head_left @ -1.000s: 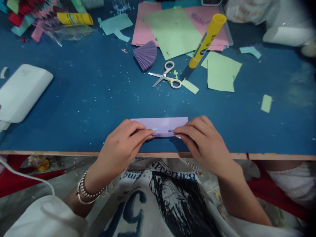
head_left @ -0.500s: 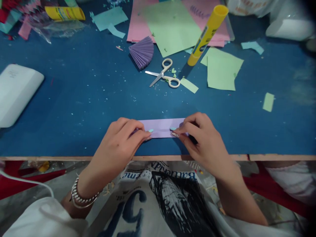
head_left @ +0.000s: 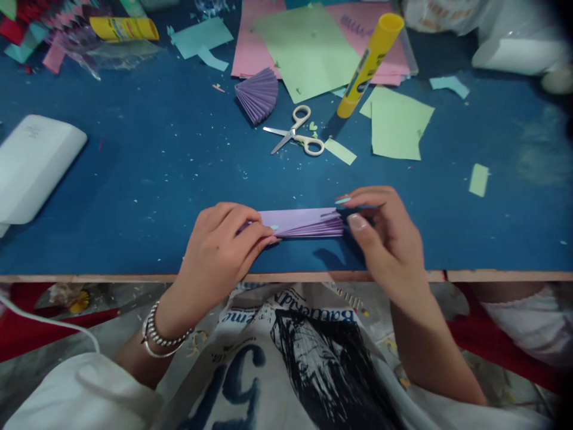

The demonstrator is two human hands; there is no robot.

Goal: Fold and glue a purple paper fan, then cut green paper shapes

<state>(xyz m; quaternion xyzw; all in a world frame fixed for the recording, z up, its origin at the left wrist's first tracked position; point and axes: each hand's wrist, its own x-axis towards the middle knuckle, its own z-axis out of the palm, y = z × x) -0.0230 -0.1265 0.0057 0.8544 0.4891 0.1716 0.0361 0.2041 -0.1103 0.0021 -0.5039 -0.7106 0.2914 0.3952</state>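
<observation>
A purple paper strip (head_left: 307,222), folded in accordion pleats, is held just above the blue table (head_left: 156,191) near its front edge. My left hand (head_left: 224,251) pinches the strip's left end between thumb and fingers. At the strip's right end my right hand (head_left: 385,239) grips the pleats, thumb below and forefinger above; the pleats fan apart slightly on that side.
Behind lie small white scissors (head_left: 298,134), a finished purple pleated fan (head_left: 259,95), an upright yellow glue stick (head_left: 364,60), green paper pieces (head_left: 396,122), and pink and green sheets (head_left: 308,48). A white device (head_left: 33,167) sits at left. A second glue stick (head_left: 123,28) lies far left.
The strip has come off the table and turned edge-on, showing its pleats. My right hand shifted from pressing the strip's top to pinching its right end.
</observation>
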